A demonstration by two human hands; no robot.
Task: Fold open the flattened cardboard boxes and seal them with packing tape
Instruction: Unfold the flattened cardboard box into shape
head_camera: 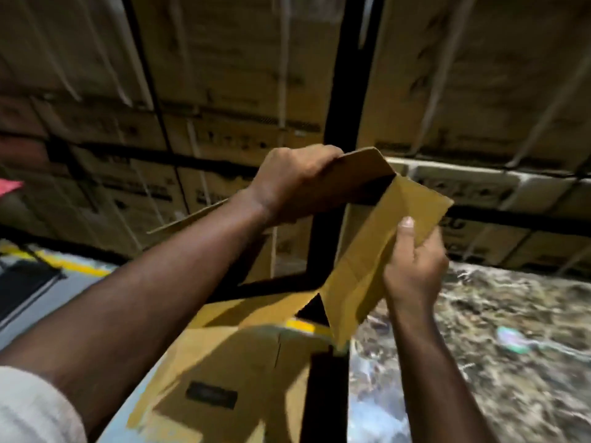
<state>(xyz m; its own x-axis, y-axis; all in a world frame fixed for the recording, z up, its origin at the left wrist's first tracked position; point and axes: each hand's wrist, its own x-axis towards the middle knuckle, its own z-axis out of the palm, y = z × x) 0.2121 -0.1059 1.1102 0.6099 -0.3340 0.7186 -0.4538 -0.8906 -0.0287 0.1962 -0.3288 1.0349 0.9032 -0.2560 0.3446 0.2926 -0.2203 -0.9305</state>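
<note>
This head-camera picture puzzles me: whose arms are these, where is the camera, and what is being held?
No machine here: a person wears the camera on their head, so you look forward and down along their own arms. The left hand grips the top edge of a brown cardboard box that is partly unfolded, while the right hand pinches one of its flaps. The box is held up in the air. Behind it are stacked cartons on dark racking. The picture is blurred, and I see no packing tape.
</note>
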